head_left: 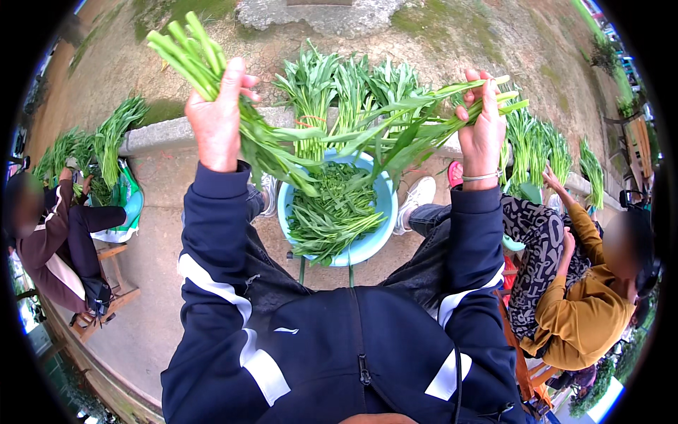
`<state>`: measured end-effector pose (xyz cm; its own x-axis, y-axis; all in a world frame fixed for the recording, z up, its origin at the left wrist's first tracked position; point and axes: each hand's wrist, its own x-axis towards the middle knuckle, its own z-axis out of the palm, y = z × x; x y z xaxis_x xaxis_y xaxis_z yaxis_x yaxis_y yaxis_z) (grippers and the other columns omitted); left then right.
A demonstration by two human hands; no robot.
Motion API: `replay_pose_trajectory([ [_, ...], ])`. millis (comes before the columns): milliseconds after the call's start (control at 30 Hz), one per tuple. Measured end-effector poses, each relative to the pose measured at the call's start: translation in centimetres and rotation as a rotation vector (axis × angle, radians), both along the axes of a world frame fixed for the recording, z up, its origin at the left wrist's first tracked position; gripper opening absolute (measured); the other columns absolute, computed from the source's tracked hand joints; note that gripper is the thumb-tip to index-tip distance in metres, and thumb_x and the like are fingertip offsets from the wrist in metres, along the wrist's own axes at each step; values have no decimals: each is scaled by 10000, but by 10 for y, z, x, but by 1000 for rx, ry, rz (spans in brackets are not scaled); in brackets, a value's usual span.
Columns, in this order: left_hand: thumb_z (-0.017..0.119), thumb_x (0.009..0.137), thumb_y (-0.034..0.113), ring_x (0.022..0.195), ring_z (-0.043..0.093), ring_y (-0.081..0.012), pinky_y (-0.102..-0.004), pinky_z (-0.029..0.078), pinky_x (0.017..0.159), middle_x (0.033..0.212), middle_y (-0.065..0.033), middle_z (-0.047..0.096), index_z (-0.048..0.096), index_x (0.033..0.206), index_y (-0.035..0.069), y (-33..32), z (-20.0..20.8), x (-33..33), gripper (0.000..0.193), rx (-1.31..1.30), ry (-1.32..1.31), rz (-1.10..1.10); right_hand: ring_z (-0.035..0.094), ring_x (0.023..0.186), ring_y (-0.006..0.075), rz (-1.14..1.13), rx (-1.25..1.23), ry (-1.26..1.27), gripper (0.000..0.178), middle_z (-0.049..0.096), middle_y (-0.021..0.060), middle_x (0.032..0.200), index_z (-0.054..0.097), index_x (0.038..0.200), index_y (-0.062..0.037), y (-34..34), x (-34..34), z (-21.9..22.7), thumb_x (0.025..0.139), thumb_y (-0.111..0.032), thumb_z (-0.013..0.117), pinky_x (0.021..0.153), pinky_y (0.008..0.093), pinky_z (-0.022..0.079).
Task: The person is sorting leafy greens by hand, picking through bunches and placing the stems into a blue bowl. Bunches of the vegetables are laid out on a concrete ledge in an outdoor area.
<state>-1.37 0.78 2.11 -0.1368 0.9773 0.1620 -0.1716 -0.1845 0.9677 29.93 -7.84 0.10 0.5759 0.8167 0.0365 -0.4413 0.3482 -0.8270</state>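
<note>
My left hand (219,113) is raised at the upper left, closed around a thick bunch of leafy greens (189,58). The pale green cut stems point up and away; the leaves hang toward the basin. Opposite it, my right hand (484,116) grips a smaller lot of leafy green stalks (441,127), stem ends to the right and leaves trailing left. Between my feet and below both hands stands a light blue basin (390,212), holding a heap of loose green leaves and short stem pieces (332,208).
Bundles of greens (311,99) lean on a low concrete curb (159,134) beyond the basin. More bundles (530,141) stand at right. A co-worker in dark clothes (56,247) sits at left, another in a mustard top (583,304) at right, both beside greens.
</note>
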Motion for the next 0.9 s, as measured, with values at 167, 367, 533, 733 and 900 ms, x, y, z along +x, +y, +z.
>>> replay_pose_trajectory([
  [167, 663, 836, 196, 519, 542, -99, -221, 435, 448, 711, -68, 629, 599, 914, 36, 4, 5, -22, 189, -20, 146, 22, 447, 701, 50, -50, -152, -157, 271, 623, 123, 1052, 499, 1146, -37, -5, 5, 4, 941, -213, 496, 499, 184, 382],
  [367, 652, 840, 252, 492, 519, -73, -213, 419, 430, 700, -35, 612, 609, 926, 43, -12, 0, -1, 231, -259, -27, -542, 476, 652, 47, -35, -344, -518, 287, 653, 51, 898, 561, 1084, -21, -13, -12, 2, 940, -259, 491, 552, 196, 393],
  [533, 591, 874, 206, 471, 490, -94, -237, 411, 443, 691, -28, 567, 575, 956, 12, -28, 1, 19, 211, -316, -179, -792, 547, 678, 85, 149, -242, -580, 266, 578, 13, 775, 554, 1055, -7, -4, -36, -6, 956, -235, 459, 625, 229, 458],
  [733, 595, 870, 199, 476, 505, -113, -243, 412, 455, 684, -47, 563, 562, 969, 14, -36, -5, 28, 213, -370, -257, -948, 469, 561, 84, 382, -204, -265, 283, 483, 5, 766, 532, 1062, 2, -1, -76, -3, 951, -251, 466, 503, 238, 436],
  [900, 586, 874, 213, 488, 507, -119, -252, 416, 470, 693, -55, 562, 561, 969, 15, -39, -9, 35, 221, -339, -86, -928, 435, 506, 65, 403, -183, -256, 263, 480, -7, 724, 543, 1038, 10, -2, -92, 5, 901, -214, 563, 474, 219, 387],
])
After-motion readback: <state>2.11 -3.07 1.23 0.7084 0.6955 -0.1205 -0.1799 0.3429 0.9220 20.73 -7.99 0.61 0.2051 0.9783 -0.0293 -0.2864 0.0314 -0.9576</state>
